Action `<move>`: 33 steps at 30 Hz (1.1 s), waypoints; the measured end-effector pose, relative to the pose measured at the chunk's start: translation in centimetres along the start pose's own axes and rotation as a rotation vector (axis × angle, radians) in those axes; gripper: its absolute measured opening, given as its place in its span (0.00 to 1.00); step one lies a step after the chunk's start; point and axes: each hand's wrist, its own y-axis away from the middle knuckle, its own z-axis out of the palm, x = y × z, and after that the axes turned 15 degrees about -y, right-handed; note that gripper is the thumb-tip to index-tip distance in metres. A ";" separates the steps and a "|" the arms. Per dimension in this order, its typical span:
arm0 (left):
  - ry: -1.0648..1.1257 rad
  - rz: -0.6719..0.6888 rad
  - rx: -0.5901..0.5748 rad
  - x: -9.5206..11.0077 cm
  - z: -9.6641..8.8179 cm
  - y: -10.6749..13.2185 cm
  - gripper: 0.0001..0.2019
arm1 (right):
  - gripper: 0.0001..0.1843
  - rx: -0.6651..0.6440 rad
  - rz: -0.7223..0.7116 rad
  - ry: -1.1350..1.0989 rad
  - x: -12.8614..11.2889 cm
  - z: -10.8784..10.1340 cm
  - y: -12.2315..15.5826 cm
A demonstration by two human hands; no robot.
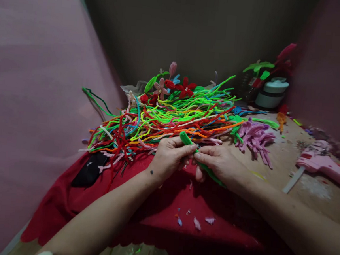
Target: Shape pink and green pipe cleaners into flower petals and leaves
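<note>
A green pipe cleaner piece (186, 138) slants between my two hands above the red cloth. My left hand (170, 155) pinches it near its upper end, between thumb and fingers. Close beside it, my right hand (219, 161) grips the same piece lower down, and its tail shows below that hand. Just beyond my hands lies a large heap of pipe cleaners (185, 115) in green, red, orange, yellow and white. A bundle of purple pipe cleaner pieces (255, 137) rests to the right of the heap.
A pink glue gun (322, 158) lies at the right. On the left is a black phone-like object (90, 170) on the red cloth (157, 205), with small scraps near the front edge. Finished flowers (186, 88) stand behind the heap; a lidded jar (272, 92) is at the back right.
</note>
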 end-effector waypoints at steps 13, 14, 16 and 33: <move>0.043 0.070 0.119 0.1 -0.4 -0.6 0.11 | 0.13 -0.072 0.039 -0.050 -0.2 -0.2 0.2; 0.026 0.072 0.118 0.2 -0.3 -0.5 0.11 | 0.13 -0.078 0.054 -0.054 -0.1 -0.2 0.2; -0.037 0.105 0.174 0.2 -0.2 -0.3 0.09 | 0.13 -0.071 0.087 -0.071 0.3 0.0 0.1; 0.060 -0.088 -0.217 0.5 1.3 0.5 0.15 | 0.16 0.147 -0.201 -0.562 1.8 -0.7 -1.4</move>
